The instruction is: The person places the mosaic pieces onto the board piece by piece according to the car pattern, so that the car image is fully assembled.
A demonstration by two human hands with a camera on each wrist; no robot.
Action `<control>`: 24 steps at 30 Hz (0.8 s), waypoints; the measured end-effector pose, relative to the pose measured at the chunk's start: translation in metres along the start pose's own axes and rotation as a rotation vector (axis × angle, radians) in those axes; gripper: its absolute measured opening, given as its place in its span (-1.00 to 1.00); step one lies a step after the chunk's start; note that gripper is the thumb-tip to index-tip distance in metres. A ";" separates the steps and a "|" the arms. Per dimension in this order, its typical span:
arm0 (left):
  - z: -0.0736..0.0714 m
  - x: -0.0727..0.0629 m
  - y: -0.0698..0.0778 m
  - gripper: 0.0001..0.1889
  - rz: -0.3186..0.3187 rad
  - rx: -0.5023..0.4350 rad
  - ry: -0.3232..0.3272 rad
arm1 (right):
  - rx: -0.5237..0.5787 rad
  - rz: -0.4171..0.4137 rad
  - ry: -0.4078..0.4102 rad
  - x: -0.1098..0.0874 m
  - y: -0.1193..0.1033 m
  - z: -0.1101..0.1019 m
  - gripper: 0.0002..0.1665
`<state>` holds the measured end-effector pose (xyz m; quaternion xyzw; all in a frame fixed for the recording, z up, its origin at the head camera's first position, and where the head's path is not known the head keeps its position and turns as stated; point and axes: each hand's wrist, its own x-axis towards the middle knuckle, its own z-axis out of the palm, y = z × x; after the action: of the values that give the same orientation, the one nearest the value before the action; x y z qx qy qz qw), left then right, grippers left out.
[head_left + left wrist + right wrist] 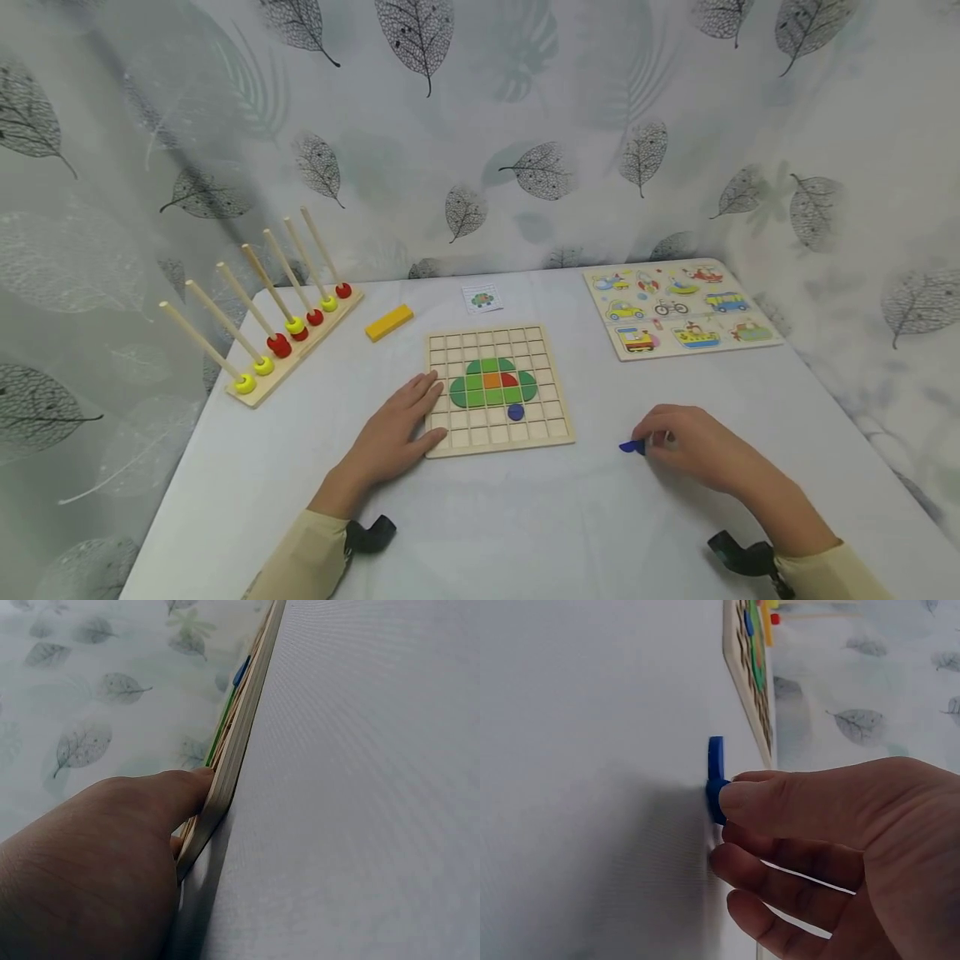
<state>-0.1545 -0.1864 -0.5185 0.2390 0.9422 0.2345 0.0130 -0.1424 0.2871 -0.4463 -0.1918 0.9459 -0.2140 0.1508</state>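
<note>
The wooden grid board [558,417] lies flat on the table. Green, orange and red pieces form a rounded shape on it, and a round blue piece [516,412] sits below them. My left hand [397,425] rests at the board's left edge, fingers spread onto its rim; the left wrist view shows the thumb [187,791] on the edge. To the right of the board, my right hand [693,446] pinches a small blue piece [716,796] between thumb and fingers, low over the table. Another blue piece [716,756] is right beside it; whether they touch is unclear.
At the left stands a wooden peg rack [307,342] with red and yellow beads. A yellow block [389,322] and a small pattern card [482,298] lie behind the grid board. A picture puzzle board [675,321] with vehicles is at the back right.
</note>
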 end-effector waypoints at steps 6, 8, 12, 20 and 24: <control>0.000 0.001 0.000 -0.16 0.006 -0.004 0.005 | -0.024 0.015 0.028 0.004 0.000 0.008 -0.77; 0.000 0.000 0.000 -0.16 0.006 -0.006 0.003 | -0.032 0.008 0.047 0.005 0.001 0.011 -0.79; 0.000 0.000 0.000 -0.16 0.010 -0.004 0.003 | -0.055 -0.010 0.095 0.006 0.003 0.017 -0.81; 0.000 0.000 0.000 -0.16 0.013 -0.005 0.008 | -0.120 0.006 0.128 0.005 0.001 0.022 -0.80; -0.001 0.000 0.001 -0.16 0.009 -0.015 0.013 | -0.144 -0.002 0.132 0.006 0.001 0.022 -0.78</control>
<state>-0.1539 -0.1860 -0.5167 0.2415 0.9394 0.2431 0.0075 -0.1397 0.2777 -0.4665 -0.1886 0.9665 -0.1576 0.0739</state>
